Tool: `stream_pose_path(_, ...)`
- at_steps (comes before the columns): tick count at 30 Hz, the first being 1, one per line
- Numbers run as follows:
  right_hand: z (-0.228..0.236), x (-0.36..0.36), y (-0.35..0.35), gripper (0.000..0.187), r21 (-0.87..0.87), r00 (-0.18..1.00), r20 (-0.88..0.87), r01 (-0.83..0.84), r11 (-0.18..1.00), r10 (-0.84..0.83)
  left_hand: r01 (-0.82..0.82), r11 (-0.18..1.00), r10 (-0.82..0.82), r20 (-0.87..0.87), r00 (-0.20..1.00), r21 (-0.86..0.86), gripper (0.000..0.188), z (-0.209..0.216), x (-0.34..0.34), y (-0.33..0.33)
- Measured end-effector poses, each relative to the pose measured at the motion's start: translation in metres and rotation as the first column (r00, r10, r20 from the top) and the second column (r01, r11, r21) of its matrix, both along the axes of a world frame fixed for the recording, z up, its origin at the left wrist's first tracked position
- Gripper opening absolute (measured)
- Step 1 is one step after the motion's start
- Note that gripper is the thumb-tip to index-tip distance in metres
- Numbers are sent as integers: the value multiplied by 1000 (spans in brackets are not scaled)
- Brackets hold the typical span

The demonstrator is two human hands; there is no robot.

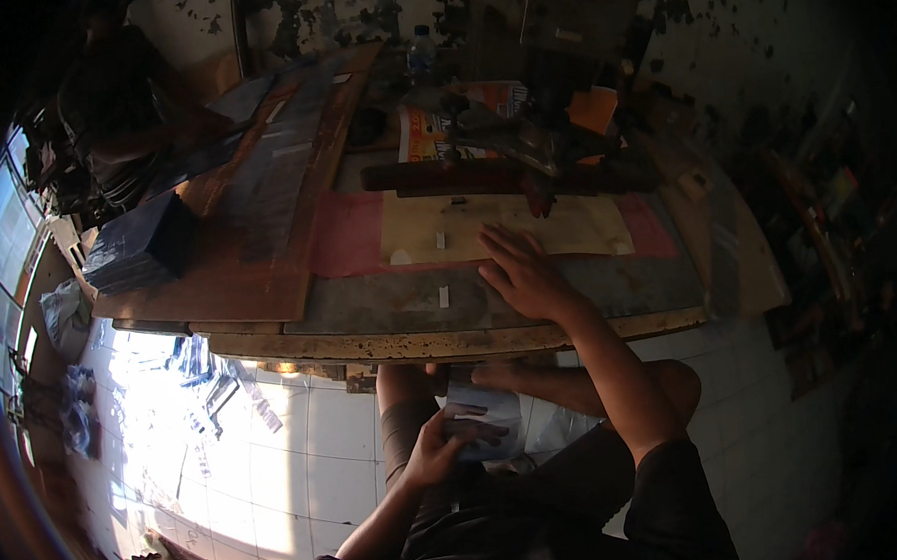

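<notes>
My right hand (524, 275) reaches over the workbench, its fingers spread and touching a cream-yellow board (546, 231). Under that board lies a longer pink sheet (345, 234), showing at both ends. A small white strip (441, 240) rests on the board, and another white piece (444, 297) lies on the grey bench top nearer me. Above my lap, my left hand (444, 444) has its fingers stretched apart over a pale, translucent plastic-like sheet (504, 414). Shadow hides whether it grips the sheet. Behind the board stands a dark metal device (513, 142) with a long horizontal bar (404, 178).
A brown panel (238, 279) covers the bench's left side, bearing a dark blue block (139, 243). Another person (111, 115) is at the far left. A bottle (421, 51) and printed paper (417, 131) lie behind. Scraps (208, 381) litter the tiled floor.
</notes>
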State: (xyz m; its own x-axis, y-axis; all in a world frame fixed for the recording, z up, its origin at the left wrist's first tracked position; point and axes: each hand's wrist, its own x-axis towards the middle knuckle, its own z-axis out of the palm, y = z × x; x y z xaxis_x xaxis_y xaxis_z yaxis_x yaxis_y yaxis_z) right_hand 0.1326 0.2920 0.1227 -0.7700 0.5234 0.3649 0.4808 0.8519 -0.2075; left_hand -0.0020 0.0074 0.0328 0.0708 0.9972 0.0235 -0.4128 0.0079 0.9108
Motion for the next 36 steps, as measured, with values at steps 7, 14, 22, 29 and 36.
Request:
stream_pose_path(7, 4, -2, -3, 59, -15, 1000, 15, 16, 1000, -15, -34, 999, 36, -89, 995, 20, 31, 2, -4, -1)
stream_pose_path(14, 1, -1, -4, 59, 8, 999, 32, 37, 999, -37, 14, 1000, -15, 53, 998, 18, 33, 2, -2, 3)
stream_pose_path(22, -3, -1, -1, 62, 6, 1000, 7, 18, 1000, -18, 4, 999, -1, 82, 997, -39, 33, 0, -2, 3)
stream_pose_path(29, -1, -1, -3, 62, -2, 1000, -14, 8, 1000, -8, -10, 1000, 11, 70, 998, -26, 33, -2, -3, 3)
stream_pose_path(36, 3, 0, -9, 61, 46, 999, -44, 4, 999, -2, -68, 995, 70, 19, 997, -76, 35, -14, -7, 2)
